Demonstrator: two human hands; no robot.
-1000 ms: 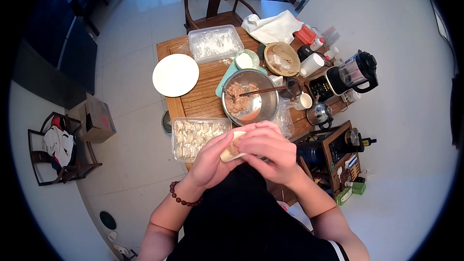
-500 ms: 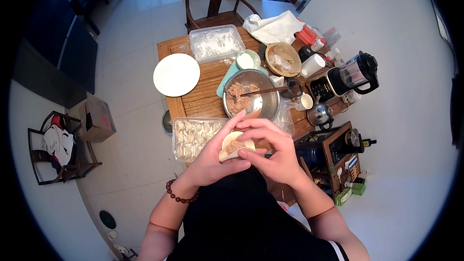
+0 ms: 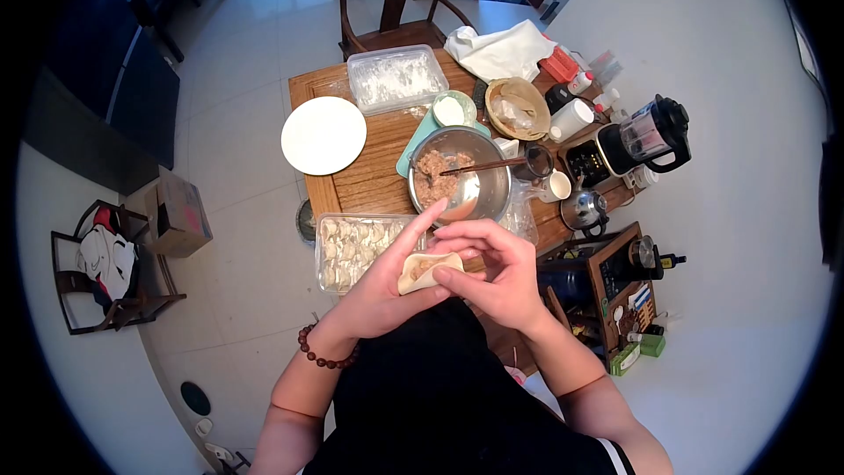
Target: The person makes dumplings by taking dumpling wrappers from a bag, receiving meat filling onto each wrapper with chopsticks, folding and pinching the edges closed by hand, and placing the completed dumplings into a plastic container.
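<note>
Between my two hands is a round dumpling wrapper (image 3: 428, 272) with pinkish meat filling in its middle, its edges folding up around the meat. My left hand (image 3: 384, 288) cradles it from the left, thumb beneath and fingers stretched up. At its right edge, the thumb and fingers of my right hand (image 3: 499, 274) pinch the dough. Just beyond the hands stands a steel bowl (image 3: 490, 194) of meat filling (image 3: 437, 178), with brown chopsticks (image 3: 482, 166) resting in it. Left of my hands, a clear plastic tray (image 3: 320, 255) holds rows of folded dumplings (image 3: 352, 242).
A white round plate (image 3: 323, 135) lies at the table's left edge. Behind are a floury plastic tray (image 3: 397, 77), a small bowl of white powder (image 3: 452, 110) and a basket (image 3: 519, 109). On the right stand a white cup (image 3: 555, 186), a kettle (image 3: 584, 211) and a blender (image 3: 649, 134).
The wrapper's near edge has come up further over the filling, so it looks narrower and more folded. My right thumb has pressed in slightly; the left hand stays nearly still.
</note>
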